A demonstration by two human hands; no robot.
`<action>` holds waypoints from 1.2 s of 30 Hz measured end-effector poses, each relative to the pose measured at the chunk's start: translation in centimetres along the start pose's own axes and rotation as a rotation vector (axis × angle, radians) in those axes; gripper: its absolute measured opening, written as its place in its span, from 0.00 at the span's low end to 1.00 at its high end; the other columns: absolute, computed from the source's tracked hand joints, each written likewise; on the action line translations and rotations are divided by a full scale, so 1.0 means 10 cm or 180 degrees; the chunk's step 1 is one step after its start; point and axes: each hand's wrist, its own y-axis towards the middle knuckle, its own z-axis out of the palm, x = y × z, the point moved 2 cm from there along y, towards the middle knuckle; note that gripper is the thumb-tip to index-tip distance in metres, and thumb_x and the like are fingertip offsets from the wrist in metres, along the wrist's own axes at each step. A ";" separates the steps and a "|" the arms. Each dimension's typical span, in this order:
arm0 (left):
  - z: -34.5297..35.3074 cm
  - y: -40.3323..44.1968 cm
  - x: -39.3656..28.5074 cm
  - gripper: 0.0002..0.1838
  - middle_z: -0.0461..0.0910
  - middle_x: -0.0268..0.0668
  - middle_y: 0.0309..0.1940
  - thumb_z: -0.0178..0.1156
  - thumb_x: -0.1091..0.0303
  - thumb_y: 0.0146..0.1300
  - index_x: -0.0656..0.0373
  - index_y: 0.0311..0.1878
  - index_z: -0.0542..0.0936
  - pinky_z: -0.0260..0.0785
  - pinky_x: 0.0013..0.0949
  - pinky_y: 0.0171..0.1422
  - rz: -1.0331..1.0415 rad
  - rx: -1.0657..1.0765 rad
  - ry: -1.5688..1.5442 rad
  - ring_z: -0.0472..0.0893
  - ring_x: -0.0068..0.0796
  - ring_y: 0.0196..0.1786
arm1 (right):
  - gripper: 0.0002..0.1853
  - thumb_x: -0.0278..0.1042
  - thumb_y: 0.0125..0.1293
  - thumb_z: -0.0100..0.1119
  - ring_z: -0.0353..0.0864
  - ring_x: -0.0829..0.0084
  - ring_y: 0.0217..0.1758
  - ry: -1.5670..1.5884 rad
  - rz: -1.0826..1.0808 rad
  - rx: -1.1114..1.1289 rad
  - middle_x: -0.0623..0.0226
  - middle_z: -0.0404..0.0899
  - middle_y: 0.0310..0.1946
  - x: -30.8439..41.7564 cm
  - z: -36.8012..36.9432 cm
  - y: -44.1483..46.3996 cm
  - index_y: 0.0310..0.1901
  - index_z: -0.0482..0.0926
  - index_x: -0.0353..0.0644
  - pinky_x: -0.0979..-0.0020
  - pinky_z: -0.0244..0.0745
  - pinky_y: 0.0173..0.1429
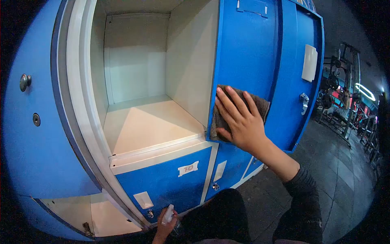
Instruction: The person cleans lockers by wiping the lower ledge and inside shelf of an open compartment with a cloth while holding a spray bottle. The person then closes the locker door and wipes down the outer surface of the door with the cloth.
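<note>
My right hand (242, 124) presses a dark brown-grey cloth (260, 106) against the inner face of an open blue locker door (248, 49), low down by its hinge side. Its fingers are spread over the cloth and hold it there. Down at the bottom, my left hand (163, 232) is closed around a spray bottle with a white trigger head (167, 214); the bottle's body is mostly hidden. Left of the door, the open locker compartment (136, 69) has bare cream walls and floor.
Below is a shut blue locker door labelled 10 (162, 179), with a small lock. Another blue door with a round knob (25, 82) stands at the left, above an open lower compartment (109, 219). Gym machines (339, 89) stand at the right on a dark tiled floor (317, 179).
</note>
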 end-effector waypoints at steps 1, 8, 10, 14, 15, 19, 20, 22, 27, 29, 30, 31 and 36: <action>0.00 0.01 0.03 0.18 0.78 0.39 0.38 0.60 0.73 0.61 0.67 0.54 0.73 0.72 0.32 0.44 -0.0035 -0.0008 0.0035 0.78 0.26 0.40 | 0.42 0.57 0.52 0.59 0.47 0.67 0.76 -0.0035 0.0012 -0.0066 0.68 0.52 0.73 -0.04 0.00 0.03 0.68 0.62 0.46 0.56 0.41 0.76; 0.00 0.04 -0.20 0.17 0.78 0.38 0.36 0.59 0.76 0.60 0.67 0.53 0.73 0.72 0.30 0.43 0.0276 0.0117 0.0643 0.78 0.26 0.38 | 0.37 0.54 0.58 0.54 0.48 0.67 0.76 -0.0508 0.0474 -0.1078 0.70 0.53 0.73 -0.55 -0.14 0.68 0.68 0.62 0.46 0.55 0.42 0.75; 0.02 0.05 -0.28 0.16 0.78 0.38 0.36 0.58 0.77 0.60 0.67 0.52 0.73 0.73 0.30 0.43 0.0295 0.0126 0.0586 0.78 0.26 0.38 | 0.37 0.47 0.62 0.50 0.47 0.60 0.76 -0.0771 0.0603 -0.1436 0.61 0.50 0.73 -0.83 -0.22 0.98 0.70 0.55 0.41 0.54 0.41 0.76; 0.03 -0.01 0.04 0.16 0.78 0.38 0.35 0.58 0.78 0.59 0.67 0.51 0.73 0.73 0.32 0.44 0.0177 0.0010 -0.0195 0.78 0.27 0.38 | 0.31 0.45 0.68 0.39 0.49 0.52 0.73 -0.0818 0.0907 -0.1718 0.50 0.53 0.69 -1.18 -0.51 1.50 0.65 0.60 0.30 0.55 0.42 0.75; 0.05 0.00 0.08 0.16 0.78 0.39 0.35 0.59 0.78 0.59 0.67 0.52 0.73 0.73 0.32 0.44 0.0299 0.0009 -0.0420 0.78 0.27 0.38 | 0.30 0.45 0.68 0.39 0.49 0.52 0.73 -0.0779 0.0965 -0.1699 0.50 0.54 0.69 -1.18 -0.53 1.55 0.65 0.60 0.29 0.55 0.42 0.75; 0.03 0.04 -0.21 0.17 0.78 0.41 0.35 0.59 0.78 0.59 0.67 0.53 0.72 0.73 0.34 0.45 0.0206 0.0125 0.0391 0.78 0.29 0.38 | 0.30 0.45 0.68 0.38 0.47 0.51 0.74 -0.0764 0.0943 -0.1648 0.49 0.54 0.69 -1.06 -0.43 1.42 0.65 0.60 0.29 0.56 0.43 0.75; 0.03 0.05 -0.31 0.17 0.78 0.41 0.35 0.59 0.78 0.59 0.67 0.53 0.72 0.73 0.34 0.45 0.0174 0.0123 0.0557 0.78 0.29 0.39 | 0.30 0.44 0.69 0.37 0.49 0.53 0.74 -0.0961 0.0869 -0.1659 0.49 0.56 0.69 -1.00 -0.37 1.32 0.65 0.60 0.29 0.58 0.44 0.76; 0.04 0.05 -0.35 0.17 0.78 0.40 0.36 0.59 0.78 0.60 0.67 0.53 0.72 0.73 0.34 0.45 0.0113 0.0104 0.0595 0.78 0.29 0.39 | 0.34 0.45 0.64 0.46 0.47 0.55 0.75 -0.0629 0.0660 -0.1415 0.52 0.52 0.71 -0.82 -0.23 1.09 0.68 0.56 0.33 0.56 0.42 0.76; -0.01 0.00 0.19 0.18 0.78 0.39 0.37 0.58 0.77 0.60 0.66 0.54 0.72 0.72 0.33 0.45 0.0189 0.0021 -0.0035 0.78 0.27 0.40 | 0.38 0.45 0.61 0.51 0.46 0.55 0.76 0.0025 0.0256 -0.0398 0.48 0.49 0.72 -0.14 -0.03 0.23 0.68 0.56 0.30 0.58 0.42 0.76; -0.03 0.00 0.14 0.18 0.78 0.38 0.38 0.57 0.78 0.60 0.66 0.54 0.73 0.72 0.32 0.44 0.0121 0.0060 0.0203 0.78 0.27 0.40 | 0.38 0.47 0.60 0.52 0.47 0.57 0.76 0.0065 0.0072 -0.0116 0.51 0.49 0.72 0.04 0.04 -0.02 0.68 0.58 0.32 0.58 0.41 0.76; -0.03 0.00 0.01 0.18 0.78 0.38 0.38 0.58 0.78 0.60 0.65 0.54 0.73 0.72 0.32 0.44 -0.0001 0.0087 0.0295 0.78 0.27 0.40 | 0.38 0.48 0.60 0.52 0.47 0.58 0.76 0.0087 -0.0017 0.0035 0.53 0.49 0.72 0.08 0.05 -0.08 0.68 0.58 0.33 0.59 0.41 0.76; -0.02 0.00 -0.06 0.18 0.78 0.38 0.38 0.58 0.78 0.60 0.65 0.54 0.73 0.72 0.32 0.44 -0.0116 0.0117 0.0386 0.78 0.27 0.40 | 0.37 0.48 0.61 0.52 0.47 0.59 0.76 0.0069 -0.0009 0.0011 0.54 0.49 0.73 0.05 0.04 -0.07 0.68 0.58 0.34 0.59 0.40 0.76; -0.01 0.02 -0.04 0.18 0.78 0.38 0.37 0.59 0.77 0.60 0.65 0.54 0.73 0.72 0.31 0.44 -0.0047 0.0167 0.0353 0.78 0.26 0.40 | 0.34 0.44 0.63 0.49 0.49 0.62 0.76 -0.0194 0.0337 -0.0583 0.57 0.51 0.73 -0.32 -0.10 0.37 0.68 0.59 0.35 0.60 0.42 0.76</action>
